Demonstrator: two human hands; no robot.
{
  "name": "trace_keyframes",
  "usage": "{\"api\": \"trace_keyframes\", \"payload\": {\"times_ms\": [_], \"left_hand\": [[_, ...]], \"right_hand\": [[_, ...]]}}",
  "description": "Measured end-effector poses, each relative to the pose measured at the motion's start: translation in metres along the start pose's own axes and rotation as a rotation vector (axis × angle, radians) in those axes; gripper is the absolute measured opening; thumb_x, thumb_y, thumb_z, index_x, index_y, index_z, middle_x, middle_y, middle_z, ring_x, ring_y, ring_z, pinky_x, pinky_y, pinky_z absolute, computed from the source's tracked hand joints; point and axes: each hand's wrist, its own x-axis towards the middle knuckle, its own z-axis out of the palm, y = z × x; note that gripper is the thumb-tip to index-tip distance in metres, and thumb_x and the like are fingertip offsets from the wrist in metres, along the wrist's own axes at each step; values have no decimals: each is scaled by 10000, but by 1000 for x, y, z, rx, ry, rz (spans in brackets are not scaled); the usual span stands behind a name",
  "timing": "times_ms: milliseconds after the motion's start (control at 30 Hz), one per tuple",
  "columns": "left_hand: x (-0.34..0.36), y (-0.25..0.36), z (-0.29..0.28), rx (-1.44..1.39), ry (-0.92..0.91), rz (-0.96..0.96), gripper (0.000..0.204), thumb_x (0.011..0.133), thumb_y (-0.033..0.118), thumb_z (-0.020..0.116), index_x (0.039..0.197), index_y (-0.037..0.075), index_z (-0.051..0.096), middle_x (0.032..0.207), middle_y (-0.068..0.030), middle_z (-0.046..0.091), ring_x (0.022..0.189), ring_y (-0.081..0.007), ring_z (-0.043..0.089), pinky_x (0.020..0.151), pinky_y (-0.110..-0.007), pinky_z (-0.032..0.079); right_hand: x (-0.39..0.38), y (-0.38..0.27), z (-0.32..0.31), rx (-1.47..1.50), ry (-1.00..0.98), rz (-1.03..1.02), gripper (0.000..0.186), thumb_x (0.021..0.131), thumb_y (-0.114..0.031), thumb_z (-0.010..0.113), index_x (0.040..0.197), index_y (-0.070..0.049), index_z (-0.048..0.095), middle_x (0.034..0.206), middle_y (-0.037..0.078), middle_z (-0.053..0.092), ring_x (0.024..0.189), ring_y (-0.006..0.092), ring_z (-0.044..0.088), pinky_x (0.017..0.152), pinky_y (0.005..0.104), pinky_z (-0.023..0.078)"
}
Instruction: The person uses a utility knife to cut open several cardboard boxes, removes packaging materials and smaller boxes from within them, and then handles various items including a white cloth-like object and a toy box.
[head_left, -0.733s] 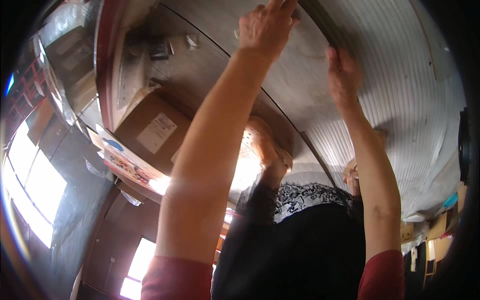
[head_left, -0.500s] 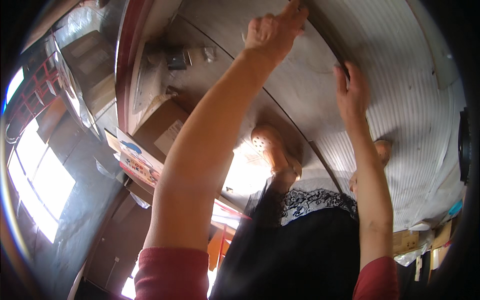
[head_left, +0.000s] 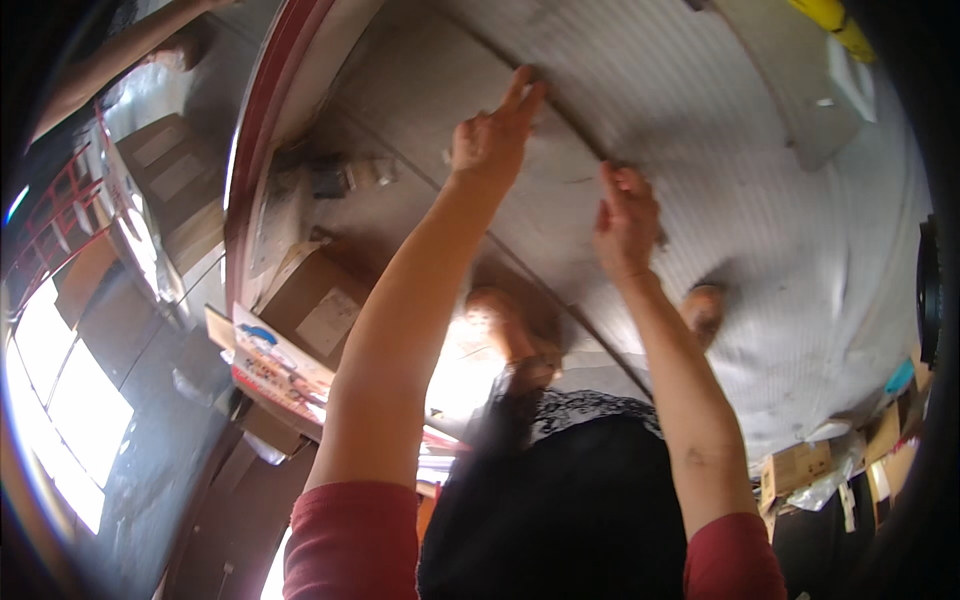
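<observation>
A broad, smooth grey sheet lies in front of me, with a dark edge running diagonally beside pale ribbed material. My left hand is at the farther part of this edge, index finger and thumb closed at it, other fingers curled. Nearer and to the right, my right hand has bent fingers at the same edge, its fingertips partly hidden. Both hands appear to pinch the sheet's edge. A second dark seam crosses the smooth surface between my forearms.
Ribbed pale sheeting spreads to the right. My tan clogs stand on these surfaces. A red-edged frame, a cardboard box and a printed carton are at left. A yellow object lies far right; another person's arm shows upper left.
Both hands have shifted left in view and nearer each other, with the dark edge shifting left as well. The whole view has also moved, bringing the yellow object and the other person's arm into sight.
</observation>
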Motion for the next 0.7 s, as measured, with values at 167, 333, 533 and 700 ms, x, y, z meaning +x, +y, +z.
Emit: {"api": "trace_keyframes", "payload": {"times_ms": [167, 333, 533, 700], "left_hand": [[-6, 12, -14, 223, 11, -108, 714, 789, 105, 518, 1421, 190, 196, 1504, -4, 53, 556, -201, 628, 490, -333, 504], [-11, 35, -36, 51, -213, -179, 758, 765, 64, 514, 1430, 151, 160, 1507, -13, 1, 668, -219, 640, 536, -316, 505], [-97, 41, -18, -95, -292, -125, 625, 789, 54, 510, 1368, 114, 282, 1439, -90, 245, 761, -273, 634, 634, -379, 509], [-199, 92, -26, -358, -162, -218, 191, 827, 184, 480, 807, 54, 619, 799, -149, 637, 776, -326, 626, 651, -414, 496]], "right_hand": [[18, -16, -21, -143, -185, 66, 485, 636, 0, 610, 1111, -71, 542, 992, 100, 530, 924, 275, 512, 756, 414, 396], [-14, -8, -83, 106, -246, 268, 299, 784, -50, 563, 1082, -50, 536, 991, 162, 543, 836, 328, 561, 720, 409, 459], [-131, 62, -172, 125, -99, 649, 178, 774, -93, 569, 937, -41, 614, 866, 166, 624, 790, 306, 616, 702, 375, 490], [-248, 135, -264, -161, -367, 854, 257, 733, -224, 482, 758, -35, 654, 802, 162, 642, 732, 321, 609, 712, 399, 483]]}}
